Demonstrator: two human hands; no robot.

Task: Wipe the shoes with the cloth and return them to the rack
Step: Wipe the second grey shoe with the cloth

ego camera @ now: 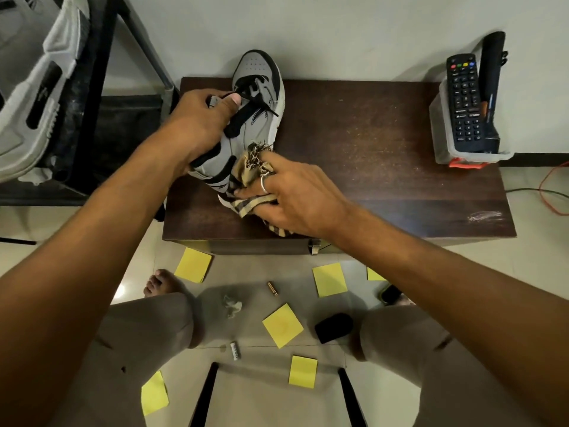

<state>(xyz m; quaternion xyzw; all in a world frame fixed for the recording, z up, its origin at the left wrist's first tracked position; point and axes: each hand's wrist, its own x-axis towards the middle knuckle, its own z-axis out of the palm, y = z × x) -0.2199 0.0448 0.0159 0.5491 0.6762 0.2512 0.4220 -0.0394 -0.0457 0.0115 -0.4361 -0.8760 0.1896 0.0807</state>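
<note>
Black metal rack [98, 63] stood far left with what looked like a pale shoe [34, 97] on it; couldn't tell if that one was wiped. Left hand [197, 124] gripped the grey-and-black shoe [261, 118] at the laces, fingers curled round the tongue, thumb on top. That shoe lay on the near-left part of the dark wooden table [385, 149], toe toward the wall, tipped partly onto its side. Striped beige cloth [251, 167] was bunched against the shoe's heel-end side panel. Right hand [292, 195] held it, fingers curled into the folds, ring on one finger. My read: mid-wipe on this shoe, heel end in work, toe and sole not confirmed clean, return to rack not yet done. Table top was scuffed and speckled with dust, with a white smear [485, 215] near the right front corner. Clear plastic tub [443, 149] at the far right corner held a black remote [463, 100]. White wall behind, pale tiled floor, orange cable [541, 189] far right. On the floor in front of the table: yellow sticky notes [282, 325], a small battery [272, 288], crumpled paper [232, 305].
</note>
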